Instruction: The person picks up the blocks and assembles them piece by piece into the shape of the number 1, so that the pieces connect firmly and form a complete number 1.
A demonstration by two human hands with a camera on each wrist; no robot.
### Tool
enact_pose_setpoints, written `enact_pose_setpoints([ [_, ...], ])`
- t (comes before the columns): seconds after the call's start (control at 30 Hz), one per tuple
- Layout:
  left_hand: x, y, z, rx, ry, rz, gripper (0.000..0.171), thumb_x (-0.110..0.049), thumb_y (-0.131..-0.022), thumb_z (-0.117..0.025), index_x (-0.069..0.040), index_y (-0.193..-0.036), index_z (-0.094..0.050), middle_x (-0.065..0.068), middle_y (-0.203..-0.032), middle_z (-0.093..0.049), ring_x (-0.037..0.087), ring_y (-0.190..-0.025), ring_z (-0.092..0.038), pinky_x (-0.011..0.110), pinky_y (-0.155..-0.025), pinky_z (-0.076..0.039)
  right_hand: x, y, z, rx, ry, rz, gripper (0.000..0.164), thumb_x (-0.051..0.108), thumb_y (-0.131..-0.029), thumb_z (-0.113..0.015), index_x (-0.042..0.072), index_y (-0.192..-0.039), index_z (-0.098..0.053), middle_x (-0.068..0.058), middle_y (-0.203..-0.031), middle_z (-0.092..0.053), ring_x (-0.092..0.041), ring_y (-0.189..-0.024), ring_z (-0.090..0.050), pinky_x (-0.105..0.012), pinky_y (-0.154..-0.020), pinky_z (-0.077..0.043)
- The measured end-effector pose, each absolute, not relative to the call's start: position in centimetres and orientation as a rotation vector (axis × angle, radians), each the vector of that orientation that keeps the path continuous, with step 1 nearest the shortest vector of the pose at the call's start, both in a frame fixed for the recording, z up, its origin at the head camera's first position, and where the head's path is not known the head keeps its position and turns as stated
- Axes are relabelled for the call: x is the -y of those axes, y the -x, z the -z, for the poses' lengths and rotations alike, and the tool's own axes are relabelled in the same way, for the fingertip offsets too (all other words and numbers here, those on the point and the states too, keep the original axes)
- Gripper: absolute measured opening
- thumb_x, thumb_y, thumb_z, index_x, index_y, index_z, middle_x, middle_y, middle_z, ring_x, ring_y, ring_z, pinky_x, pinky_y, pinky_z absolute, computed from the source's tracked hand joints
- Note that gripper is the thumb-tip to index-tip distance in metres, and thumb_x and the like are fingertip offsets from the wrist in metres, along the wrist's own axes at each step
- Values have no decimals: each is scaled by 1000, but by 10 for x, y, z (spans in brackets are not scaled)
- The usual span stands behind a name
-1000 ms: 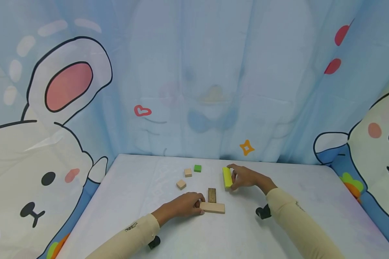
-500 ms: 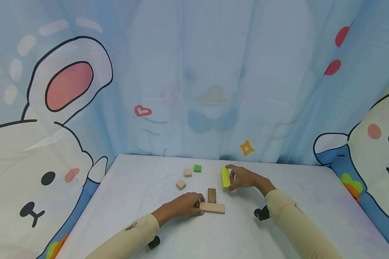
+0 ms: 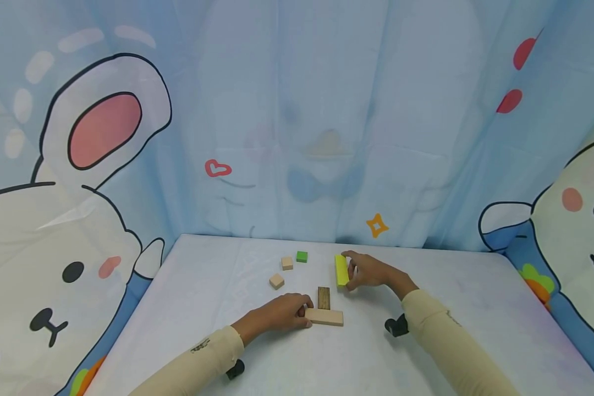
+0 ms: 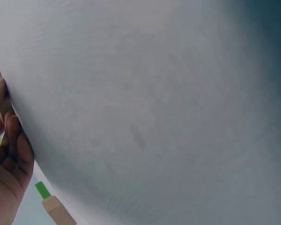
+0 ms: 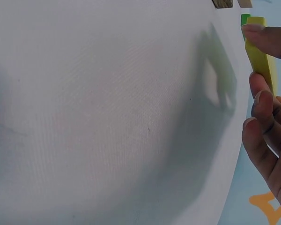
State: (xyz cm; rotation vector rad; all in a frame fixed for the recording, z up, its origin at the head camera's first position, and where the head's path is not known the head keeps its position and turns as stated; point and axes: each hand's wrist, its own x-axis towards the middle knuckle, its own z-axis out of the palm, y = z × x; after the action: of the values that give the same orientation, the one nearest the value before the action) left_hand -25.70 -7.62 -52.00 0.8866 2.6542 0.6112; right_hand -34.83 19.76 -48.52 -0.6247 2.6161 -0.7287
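In the head view my left hand (image 3: 281, 312) pinches the left end of a long pale wooden block (image 3: 326, 317) between thumb and fingers. A dark brown block (image 3: 324, 298) extends away from it, against its far side. Farther right, a long yellow block (image 3: 342, 270) is pinched lengthwise by the thumb and fingers of my right hand (image 3: 372, 270). The right wrist view shows the yellow block (image 5: 258, 58) with a separate shadow on the cloth, so it seems raised. The left wrist view catches only part of the left hand (image 4: 9, 164) at its edge.
Two small pale wooden blocks, one nearer (image 3: 276, 281) and one farther (image 3: 287, 263), lie beyond the left hand. A small green block (image 3: 302, 257) sits close by them. White cloth (image 3: 218, 275) covers the table, and a printed blue curtain (image 3: 307, 209) hangs behind its far edge.
The right hand has shifted slightly left, carrying the yellow block with it. My left hand and the pale block under its fingers stay in place.
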Motion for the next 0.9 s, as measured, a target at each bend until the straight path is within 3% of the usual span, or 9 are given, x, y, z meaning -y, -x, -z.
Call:
enact_pose_setpoints([
  [0.9, 76, 254, 515, -2654, -871, -597, 33, -27, -94, -73, -14, -122, -63, -11, -87, -57, 1, -78, -51, 18, -73, -46, -177, 356, 492, -2636, 572, 756, 97, 21, -75, -88, 0, -151, -33, -2, -86, -60, -16, -78, -54, -31, -73, -46],
])
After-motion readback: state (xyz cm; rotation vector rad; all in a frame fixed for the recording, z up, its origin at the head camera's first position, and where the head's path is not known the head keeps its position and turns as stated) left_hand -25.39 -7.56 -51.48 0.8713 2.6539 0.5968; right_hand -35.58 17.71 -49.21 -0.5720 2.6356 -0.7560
